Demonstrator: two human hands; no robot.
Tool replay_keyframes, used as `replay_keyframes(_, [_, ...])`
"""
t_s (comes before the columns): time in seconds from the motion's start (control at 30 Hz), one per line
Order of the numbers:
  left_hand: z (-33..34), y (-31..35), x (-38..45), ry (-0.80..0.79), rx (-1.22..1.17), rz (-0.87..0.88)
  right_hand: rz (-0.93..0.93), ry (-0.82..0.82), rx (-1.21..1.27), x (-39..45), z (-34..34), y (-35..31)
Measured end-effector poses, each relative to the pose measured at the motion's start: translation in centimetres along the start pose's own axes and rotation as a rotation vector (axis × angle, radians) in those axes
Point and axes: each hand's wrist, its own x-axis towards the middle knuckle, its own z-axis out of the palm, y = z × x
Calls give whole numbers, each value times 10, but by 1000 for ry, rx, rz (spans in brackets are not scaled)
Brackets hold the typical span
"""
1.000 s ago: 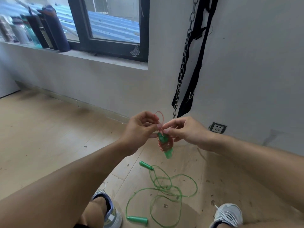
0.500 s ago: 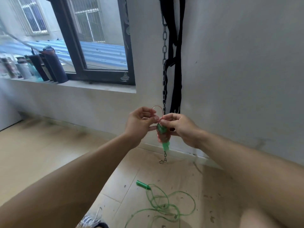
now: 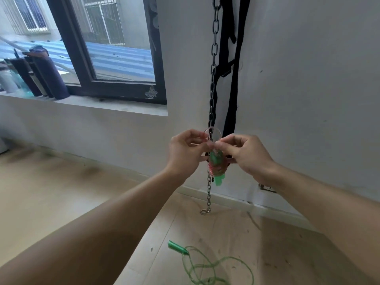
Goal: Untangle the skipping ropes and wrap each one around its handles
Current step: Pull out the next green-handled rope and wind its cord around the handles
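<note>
Nearest, green rope (image 3: 207, 268): lies loose on the floor (image 3: 51, 192) at the near edge, tangled in loops, one green handle (image 3: 177, 247) pointing left and away. Compared with a second ago less of it shows, because the head has tipped up; the rope itself looks unmoved and not yet wrapped.
Left hand (image 3: 185, 153): fingers curled, pinching the red rope's last loop (image 3: 212, 131) at its left side, just above the bundle.
Right hand (image 3: 244, 155): fingers curled too, thumb and forefinger pinching the same loop from the right while the lower fingers steady the bundle.
Red rope bundle (image 3: 217, 165): held up between both hands, coils wound tight round the paired green handles, whose ends poke out below.
What changed: the free loop has shrunk from a tall one to a small ring over the last second, and the bundle sits higher in view.
Meaning: I judge the first rope nearly finished; only tucking that end remains, and a slip could let the coils spring loose.
Chain (image 3: 213, 79): hangs down the wall right behind the hands, with black straps (image 3: 234, 83) beside it.
Far left: bottles (image 3: 47, 77) on the window sill (image 3: 115, 105).
</note>
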Motion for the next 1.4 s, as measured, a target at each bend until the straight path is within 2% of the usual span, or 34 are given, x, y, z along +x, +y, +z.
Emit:
replay_keyframes(0.1, [-8, 7, 33, 27, -124, -30, -53, 73, 31, 31, 8, -11])
replay_keyframes(0.2, [-12, 43, 66, 0, -213, -49, -93, 158, 45, 59, 4, -49])
replay_keyframes(0.4, [-9, 181, 112, -69, -169, -36, -150, 288, 8, 82, -25, -179])
replay_keyframes(0.6, [7, 342, 105, -64, -263, -215, -14, 326, -7, 80, -86, -340])
replay_keyframes(0.83, [43, 492, 123, -167, -158, -235, 154, 416, 82, 84, -149, -463])
replay_keyframes(1.13, [92, 571, 159, -228, -116, -201, 126, 493, -10, 110, -215, -534])
replay_keyframes(1.4, [142, 617, 182, -210, -148, -65, -98, 703, -141, 127, -258, -573])
